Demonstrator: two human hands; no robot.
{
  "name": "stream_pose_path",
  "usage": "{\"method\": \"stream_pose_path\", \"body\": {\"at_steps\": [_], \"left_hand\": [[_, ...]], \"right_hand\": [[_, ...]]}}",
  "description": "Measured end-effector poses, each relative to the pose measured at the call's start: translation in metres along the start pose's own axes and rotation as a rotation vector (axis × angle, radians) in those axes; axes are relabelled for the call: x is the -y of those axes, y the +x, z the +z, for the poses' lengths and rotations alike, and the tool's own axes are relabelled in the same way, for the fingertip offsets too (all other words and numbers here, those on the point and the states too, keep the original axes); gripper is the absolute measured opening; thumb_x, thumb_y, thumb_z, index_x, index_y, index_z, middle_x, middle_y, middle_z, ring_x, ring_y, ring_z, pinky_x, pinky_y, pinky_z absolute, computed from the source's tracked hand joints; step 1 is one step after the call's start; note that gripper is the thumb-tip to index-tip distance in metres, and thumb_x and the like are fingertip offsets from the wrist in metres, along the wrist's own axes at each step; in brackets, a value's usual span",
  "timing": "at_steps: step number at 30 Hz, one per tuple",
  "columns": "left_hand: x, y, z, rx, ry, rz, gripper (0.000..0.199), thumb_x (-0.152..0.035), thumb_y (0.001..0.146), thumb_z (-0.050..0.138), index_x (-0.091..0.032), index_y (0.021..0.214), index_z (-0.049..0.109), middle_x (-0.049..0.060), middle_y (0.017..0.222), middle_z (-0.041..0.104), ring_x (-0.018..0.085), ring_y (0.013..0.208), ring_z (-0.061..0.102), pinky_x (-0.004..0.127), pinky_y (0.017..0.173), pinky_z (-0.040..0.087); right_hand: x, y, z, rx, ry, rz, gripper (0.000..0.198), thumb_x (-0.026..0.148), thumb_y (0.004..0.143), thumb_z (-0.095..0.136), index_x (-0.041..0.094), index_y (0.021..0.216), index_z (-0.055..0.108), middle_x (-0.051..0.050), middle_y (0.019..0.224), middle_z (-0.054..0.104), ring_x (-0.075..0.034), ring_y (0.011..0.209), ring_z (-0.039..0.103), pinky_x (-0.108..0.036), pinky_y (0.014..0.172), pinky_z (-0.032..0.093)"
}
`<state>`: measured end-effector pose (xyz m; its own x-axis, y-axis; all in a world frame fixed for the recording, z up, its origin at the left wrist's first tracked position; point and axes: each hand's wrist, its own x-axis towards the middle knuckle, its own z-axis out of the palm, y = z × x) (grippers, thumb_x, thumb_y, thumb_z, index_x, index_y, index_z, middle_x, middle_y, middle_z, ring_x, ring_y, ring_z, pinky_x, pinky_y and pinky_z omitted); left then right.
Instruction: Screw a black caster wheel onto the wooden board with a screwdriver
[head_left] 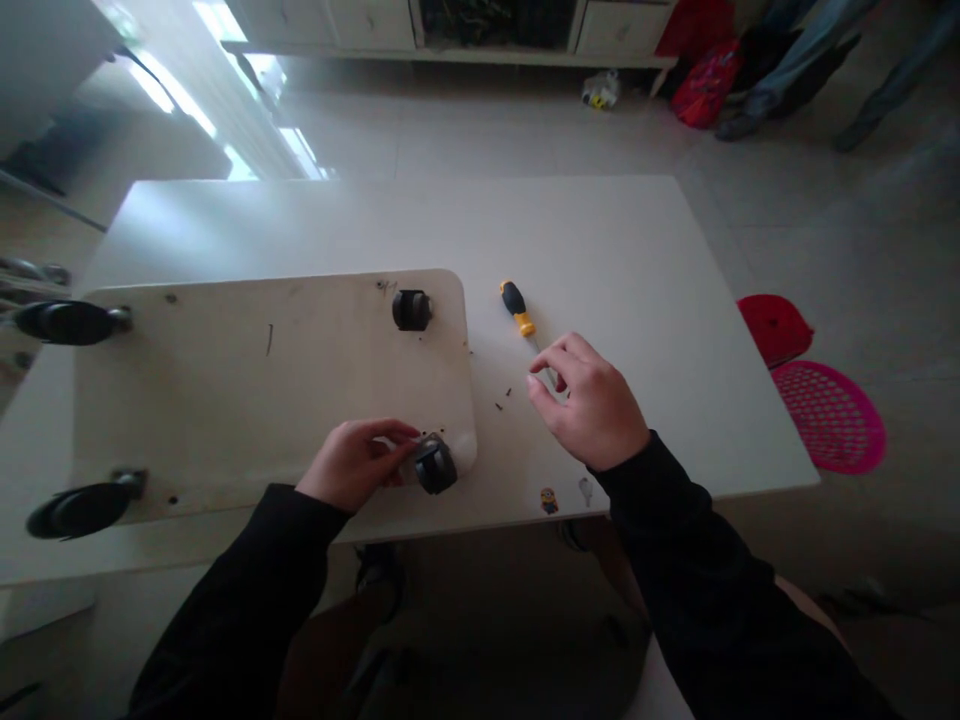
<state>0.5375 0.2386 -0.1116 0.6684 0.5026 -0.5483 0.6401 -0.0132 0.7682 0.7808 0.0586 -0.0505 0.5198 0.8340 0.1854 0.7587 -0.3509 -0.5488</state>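
Near the right front corner of a pale wooden board [225, 390], my left hand [358, 462] pinches the side of a black caster wheel [436, 464]. Small dark holes show in the board beside that caster. My right hand [589, 400] is over the table, thumb and forefinger tips brought together; anything between them is too small to make out. Under its fingers runs the shaft of a black and yellow screwdriver [514, 300], its tip partly hidden. Two small dark screws [503, 399] lie between the board and my right hand.
Another caster [412, 310] stands at the board's far right corner, with larger black wheels [79, 510] at its left end. Stickers [549, 500] mark the white table's [600, 230] front edge. A pink perforated seat [831, 418] is right of it. A person's legs [795, 50] show behind.
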Motion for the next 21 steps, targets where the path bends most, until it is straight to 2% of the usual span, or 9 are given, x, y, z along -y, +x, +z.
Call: {"method": "stream_pose_path", "body": {"at_steps": [5,10,18,21], "left_hand": [[-0.004,0.002,-0.002,-0.04,0.037,0.075,0.032,-0.044,0.081,0.077,-0.016,0.097,0.074,0.003,0.06,0.07,0.016,0.048,0.064,0.023,0.046,0.047],[-0.008,0.008,0.0,-0.09,0.074,0.114,0.027,-0.041,0.08,0.078,-0.016,0.086,0.072,0.003,0.058,0.068,0.015,0.047,0.063,0.023,0.045,0.046],[-0.008,0.014,0.005,-0.176,0.067,0.227,0.023,-0.036,0.079,0.077,-0.016,0.09,0.075,0.002,0.064,0.068,0.01,0.047,0.055,0.02,0.044,0.042],[-0.005,0.014,0.003,-0.205,0.04,0.24,0.023,-0.034,0.078,0.079,-0.015,0.092,0.075,0.003,0.073,0.072,0.009,0.047,0.055,0.02,0.044,0.042]], "right_hand": [[0.0,-0.002,-0.004,0.011,-0.023,0.025,0.008,0.021,0.092,0.061,0.017,0.091,0.067,-0.002,0.092,0.059,-0.013,0.071,0.05,-0.031,0.07,0.04],[-0.002,-0.002,-0.005,0.022,-0.034,0.036,0.007,0.021,0.091,0.061,0.017,0.09,0.067,-0.001,0.091,0.058,-0.013,0.071,0.051,-0.031,0.07,0.04],[-0.004,-0.002,-0.003,0.044,-0.038,0.051,0.007,0.023,0.091,0.062,0.019,0.089,0.066,-0.002,0.091,0.058,-0.014,0.071,0.053,-0.031,0.069,0.041],[-0.004,-0.003,0.0,0.042,-0.031,0.052,0.007,0.024,0.091,0.062,0.019,0.089,0.067,-0.002,0.091,0.059,-0.014,0.072,0.054,-0.031,0.069,0.042]]}}
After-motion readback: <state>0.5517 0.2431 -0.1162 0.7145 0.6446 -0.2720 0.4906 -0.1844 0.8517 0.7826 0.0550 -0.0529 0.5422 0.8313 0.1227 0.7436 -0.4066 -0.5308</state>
